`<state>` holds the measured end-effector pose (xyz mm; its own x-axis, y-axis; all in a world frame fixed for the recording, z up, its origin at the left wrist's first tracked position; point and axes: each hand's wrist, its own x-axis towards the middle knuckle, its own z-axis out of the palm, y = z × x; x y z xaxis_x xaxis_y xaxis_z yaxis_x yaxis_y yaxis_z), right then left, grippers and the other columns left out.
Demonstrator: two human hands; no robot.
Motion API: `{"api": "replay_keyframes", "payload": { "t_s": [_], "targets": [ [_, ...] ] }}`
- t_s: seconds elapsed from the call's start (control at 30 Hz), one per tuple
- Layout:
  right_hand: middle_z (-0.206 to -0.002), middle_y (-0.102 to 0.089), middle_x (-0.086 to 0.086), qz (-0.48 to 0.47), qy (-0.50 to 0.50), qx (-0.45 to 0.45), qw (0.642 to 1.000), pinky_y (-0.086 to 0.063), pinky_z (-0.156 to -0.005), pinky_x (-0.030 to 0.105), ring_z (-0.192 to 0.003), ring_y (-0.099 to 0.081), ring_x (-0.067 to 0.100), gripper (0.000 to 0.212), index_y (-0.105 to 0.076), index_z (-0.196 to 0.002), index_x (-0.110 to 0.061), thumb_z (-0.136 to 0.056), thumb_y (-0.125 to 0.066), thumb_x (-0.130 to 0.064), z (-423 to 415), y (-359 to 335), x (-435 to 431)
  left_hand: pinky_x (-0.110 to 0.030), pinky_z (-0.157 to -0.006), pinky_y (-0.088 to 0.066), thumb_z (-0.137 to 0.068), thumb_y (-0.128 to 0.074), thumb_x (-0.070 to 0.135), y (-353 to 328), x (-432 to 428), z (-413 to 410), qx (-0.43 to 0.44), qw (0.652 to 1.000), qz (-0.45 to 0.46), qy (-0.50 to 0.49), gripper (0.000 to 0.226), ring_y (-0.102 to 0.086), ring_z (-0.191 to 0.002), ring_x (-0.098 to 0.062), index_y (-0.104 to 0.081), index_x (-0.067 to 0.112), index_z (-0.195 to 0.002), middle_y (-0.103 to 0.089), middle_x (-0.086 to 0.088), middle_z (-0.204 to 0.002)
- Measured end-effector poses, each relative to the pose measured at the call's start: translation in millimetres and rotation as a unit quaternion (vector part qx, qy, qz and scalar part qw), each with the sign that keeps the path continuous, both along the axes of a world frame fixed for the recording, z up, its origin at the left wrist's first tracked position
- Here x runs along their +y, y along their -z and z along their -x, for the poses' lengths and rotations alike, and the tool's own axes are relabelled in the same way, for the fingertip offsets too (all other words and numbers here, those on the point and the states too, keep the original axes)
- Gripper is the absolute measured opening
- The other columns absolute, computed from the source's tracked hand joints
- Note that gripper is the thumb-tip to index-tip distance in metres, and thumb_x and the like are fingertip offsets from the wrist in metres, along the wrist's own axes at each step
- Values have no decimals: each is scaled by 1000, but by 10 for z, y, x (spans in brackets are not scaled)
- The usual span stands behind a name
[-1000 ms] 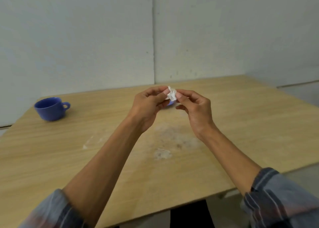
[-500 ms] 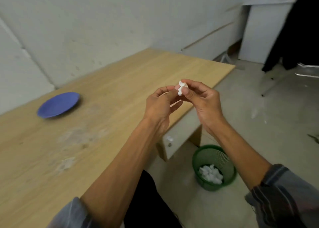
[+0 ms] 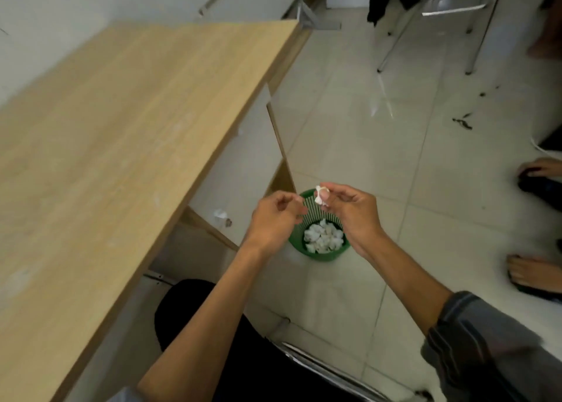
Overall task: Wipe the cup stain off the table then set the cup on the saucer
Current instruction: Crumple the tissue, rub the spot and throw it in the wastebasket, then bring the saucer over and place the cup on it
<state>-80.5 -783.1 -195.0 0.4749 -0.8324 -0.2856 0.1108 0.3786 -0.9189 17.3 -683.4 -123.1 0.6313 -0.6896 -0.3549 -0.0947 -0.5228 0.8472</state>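
1. A small crumpled tissue (image 3: pixel 320 195) is pinched at the fingers of the right hand (image 3: pixel 349 211), held up right above the far rim of the green bin (image 3: pixel 324 254).
2. The left hand (image 3: pixel 273 219) is seen just beside it, on the tabletop side of the bin. Its fingers are loosely curled with nothing in them, and a small gap is left between them and the tissue.
3. The bin is stood on the tiled floor (image 3: pixel 395 146), and a pile of white tissue wads (image 3: pixel 323 239) can be seen inside it.
4. The wooden tabletop (image 3: pixel 121 146) is spread out to the left of the bin, pretty blurry, with a few faint pale marks on the wood. Whether any of that is the stain can't be told.
5. The cup and saucer aren't caught in this view at all, so their spot can't be given.
6. Beyond the bin, at the far end of the floor, a metal-legged chair (image 3: pixel 450 3) is parked with something dark hung over it.
7. To the right of the bin, at the edge of the frame, someone's bare feet (image 3: pixel 532 275) are seen on the floor.
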Motion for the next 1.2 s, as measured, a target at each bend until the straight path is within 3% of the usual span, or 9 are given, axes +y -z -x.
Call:
{"api": "replay_keyframes", "payload": {
  "t_s": [0.1,0.2,0.3,0.37,0.47,0.6,0.87,1.03,1.2],
  "targets": [
    [-90,-74,11,-90,6,68,994,-60,-71,32,-74,-70,19,24,-67,-100,-9,-78,-75,-6,-92,510,32,-19,-63,-46,-96,-51,17,296,35,-70,-1,996,-67,54,14,-65,-83,-17,-64,12,-100,-71,-5,-98],
    [-86,-71,12,-169,43,135,975,-58,-82,39,-70,-68,21,16,-64,-86,-7,-76,-76,-2,-217,1002,9,-29,-81,-53,-94,-54,11,529,68,-151,16,990,-105,87,9,-63,-91,-19,-63,13,-92,-67,-5,-94],
    [-96,-72,19,-209,109,200,951,-56,-89,42,-87,-70,30,17,-65,-71,-11,-73,-77,0,-383,1459,-67,-26,-82,-50,-94,-54,14,687,118,-266,13,983,-145,114,11,-61,-89,-16,-65,12,-97,-66,-1,-94],
    [-111,-69,21,-235,92,208,945,-56,-90,39,-97,-68,27,9,-69,-86,-6,-79,-70,0,-438,1656,-156,-21,-76,-48,-94,-54,19,753,146,-354,-3,978,-169,125,15,-62,-89,-15,-66,13,-101,-66,0,-96],
    [-131,-57,18,-278,34,186,942,-54,-84,32,-112,-61,25,37,-50,-128,3,-92,-50,-1,-529,1744,-279,-25,-83,-47,-94,-54,23,801,173,-454,-21,972,-187,137,12,-64,-94,-16,-65,20,-97,-67,1,-99],
    [-108,-57,13,-313,87,219,920,-57,-85,35,-80,-65,23,36,-49,-127,3,-92,-49,-5,-661,1723,-352,-24,-83,-44,-95,-51,19,781,171,-549,-26,966,-203,158,16,-61,-93,-15,-65,18,-101,-64,0,-100],
    [-100,-71,9,-23,-38,271,962,-60,-76,37,-84,-66,23,29,-71,-110,-11,-85,-57,-15,-786,859,-454,-29,-90,-48,-93,-50,20,355,13,-570,-79,965,-178,173,14,-64,-102,-22,-63,25,-92,-67,-5,-112],
    [-92,-73,1,184,-37,238,953,-53,-82,27,-84,-66,16,26,-72,-105,-22,-85,-57,-26,-775,-51,-396,-27,-77,-43,-94,-49,24,-226,-117,-474,-177,959,-123,186,18,-63,-90,-19,-65,20,-102,-65,-1,-98],
    [-78,-68,-8,346,-8,140,928,-49,-63,15,-72,-63,5,21,-70,-104,-23,-89,-56,-27,-752,-1040,-183,-37,-86,-52,-95,-49,28,-911,9,-454,-261,951,-50,158,23,-66,-91,-25,-67,16,-103,-70,-7,-102]
  ]
}}
